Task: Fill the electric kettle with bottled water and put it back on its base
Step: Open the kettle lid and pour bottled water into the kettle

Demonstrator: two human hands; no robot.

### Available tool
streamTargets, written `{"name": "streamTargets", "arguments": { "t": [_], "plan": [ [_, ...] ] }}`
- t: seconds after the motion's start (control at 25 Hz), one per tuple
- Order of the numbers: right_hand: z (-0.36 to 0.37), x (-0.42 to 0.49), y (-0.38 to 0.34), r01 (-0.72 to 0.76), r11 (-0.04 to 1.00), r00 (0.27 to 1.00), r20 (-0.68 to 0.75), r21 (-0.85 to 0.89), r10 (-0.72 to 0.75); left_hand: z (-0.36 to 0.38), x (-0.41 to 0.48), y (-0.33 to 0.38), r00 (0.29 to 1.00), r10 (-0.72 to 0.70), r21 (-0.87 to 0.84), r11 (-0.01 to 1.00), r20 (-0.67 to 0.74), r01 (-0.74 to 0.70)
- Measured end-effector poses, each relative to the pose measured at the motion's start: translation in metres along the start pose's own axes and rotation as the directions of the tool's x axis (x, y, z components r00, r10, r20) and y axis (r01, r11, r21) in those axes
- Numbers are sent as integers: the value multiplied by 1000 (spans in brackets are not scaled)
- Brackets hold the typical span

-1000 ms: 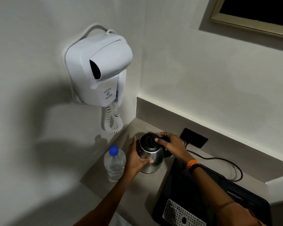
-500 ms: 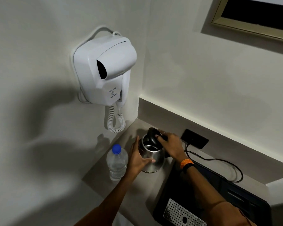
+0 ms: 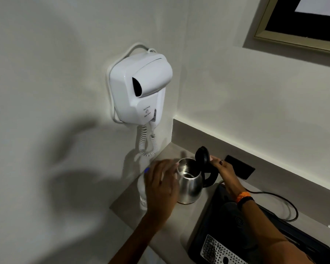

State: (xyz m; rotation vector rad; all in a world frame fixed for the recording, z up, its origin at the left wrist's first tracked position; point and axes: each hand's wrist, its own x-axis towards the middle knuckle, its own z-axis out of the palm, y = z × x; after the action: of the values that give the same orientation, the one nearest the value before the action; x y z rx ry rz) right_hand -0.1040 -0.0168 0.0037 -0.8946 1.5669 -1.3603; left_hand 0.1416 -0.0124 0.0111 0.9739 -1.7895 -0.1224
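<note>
Kettle lid stood open, right hand fingers touching it; left hand, fingers spread, hovered over bottle. Best uncap first, pour slowly.

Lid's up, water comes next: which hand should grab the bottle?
Left. The left hand hovers right over the bottle, beside the kettle. The right hand is across the kettle, at its raised lid.

The left hand hovers palm-down with fingers loosely spread at near left, while the right hand reaches farther right, fingers curled.
</note>
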Motion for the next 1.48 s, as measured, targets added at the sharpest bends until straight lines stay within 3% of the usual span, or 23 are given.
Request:
{"name": "streamTargets", "arguments": {
  "t": [0.08,0.16,0.24,0.28,0.68,0.84,1.2,1.36,1.48],
  "plan": [
    [-2,2,5,-8,1000,1000,9,7,8,-25,9,-22,994,-87,32,996,-66,89],
    [-4,6,7,-17,1000,1000,-1,5,17,-41,15,-41,947,-291,-93,948,139,305],
    [-4,8,8,-23,1000,1000,-15,8,23,-45,14,-50,865,-363,-276,842,348,464],
    [-4,9,9,-22,1000,1000,-20,11,23,-45,12,-52,852,-373,-334,802,367,495],
    [-3,16,14,-40,999,999,-28,-7,40,-7,9,-38,877,-449,-378,792,169,479],
    [-3,17,14,-32,999,999,-37,-5,32,-10,6,-53,855,-503,-322,794,126,515],
    [1,16,23,-5,1000,997,-80,4,5,-1,-57,-90,817,-542,-197,794,197,574],
    [3,16,25,4,1000,995,-101,23,-2,9,-74,-97,726,-641,-59,738,251,672],
    [4,18,25,-3,1000,994,-109,15,5,15,-59,-98,723,-644,-49,737,249,674]
  ]
}}
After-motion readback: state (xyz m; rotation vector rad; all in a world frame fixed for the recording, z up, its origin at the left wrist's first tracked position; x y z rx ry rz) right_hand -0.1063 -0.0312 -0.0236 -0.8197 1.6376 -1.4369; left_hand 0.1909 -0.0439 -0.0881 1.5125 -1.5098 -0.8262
